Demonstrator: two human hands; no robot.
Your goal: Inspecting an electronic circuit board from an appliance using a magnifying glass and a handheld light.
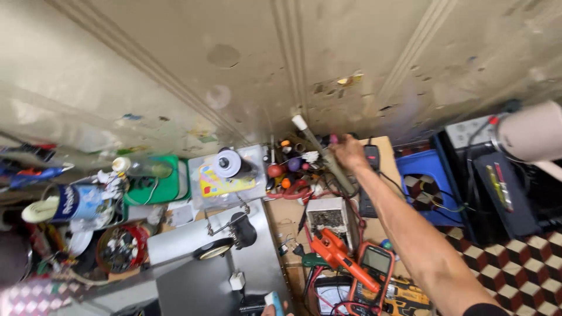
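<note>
right hand: my right hand is stretched to the far edge of the desk, fingers wrapped round a long grey tube with a white cap, near the wall.
left hand: only fingertips of my left hand show at the bottom edge, touching a small light-blue object; closed or loose, I cannot tell.
tube position: tilted, cap end up and left toward the wall, lower end down among red and black wires.
grip advice: I judge the grip sits mid-shaft, so I would keep the wrist steady and lift along the tube's own line, since the lower end can snag the leads.
risk: small round parts, red, orange and purple, lie just beside the hand; a sideways sweep could scatter them.
tube material: looks rigid, smooth, matt grey, round in section.
nearby tools: orange tool and orange-cased multimeter, hard plastic, near the forearm.
metal sheet: flat grey metal panel, dull sheen, with a helping-hand magnifier on it.
left clutter: white solder spool, green tray, round tin of bits.
floor: blue plastic stool on patterned cube tiles.
</note>
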